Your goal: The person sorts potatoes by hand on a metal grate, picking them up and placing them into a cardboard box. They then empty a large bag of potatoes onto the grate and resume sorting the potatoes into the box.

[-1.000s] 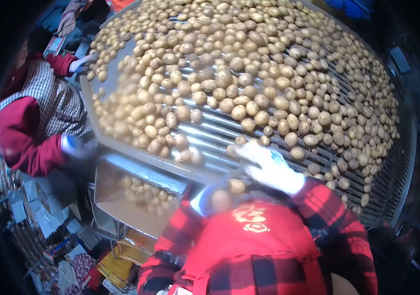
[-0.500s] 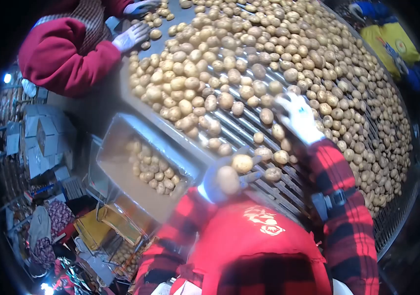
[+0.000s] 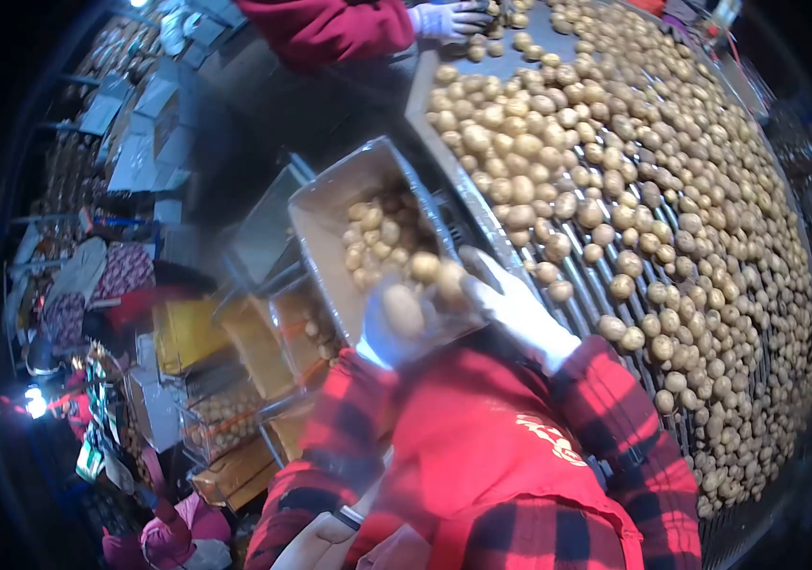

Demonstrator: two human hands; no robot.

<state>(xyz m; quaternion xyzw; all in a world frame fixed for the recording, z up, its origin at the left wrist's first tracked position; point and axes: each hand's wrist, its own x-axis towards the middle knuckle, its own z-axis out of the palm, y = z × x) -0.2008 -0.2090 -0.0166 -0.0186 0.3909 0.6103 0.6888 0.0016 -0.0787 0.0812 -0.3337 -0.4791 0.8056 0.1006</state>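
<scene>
My gloved left hand (image 3: 379, 334) is at the near end of a plastic-lined cardboard box (image 3: 315, 223), cradling a potato (image 3: 403, 311); motion blurs its fingers. Two more potatoes (image 3: 436, 274) are between my hands, over the box's right side; I cannot tell whether they rest on the left hand or are loose. To the right, my white-gloved right hand (image 3: 520, 309) has its fingers stretched apart toward them, the tips close to the nearest potato. Inside the box lies a pile of potatoes (image 3: 372, 242).
A slatted roller table (image 3: 572, 266) covered with potatoes (image 3: 700, 285) spreads to the right, behind a metal edge (image 3: 453, 176). At the top, another person's gloved hand (image 3: 450, 19) touches potatoes. Yellow crates (image 3: 187, 332) and folded cardboard boxes (image 3: 151, 142) stand to the left.
The view has turned left toward the box. My right hand has left the potatoes on the rollers and come beside my left hand, which has moved with potatoes to the box.
</scene>
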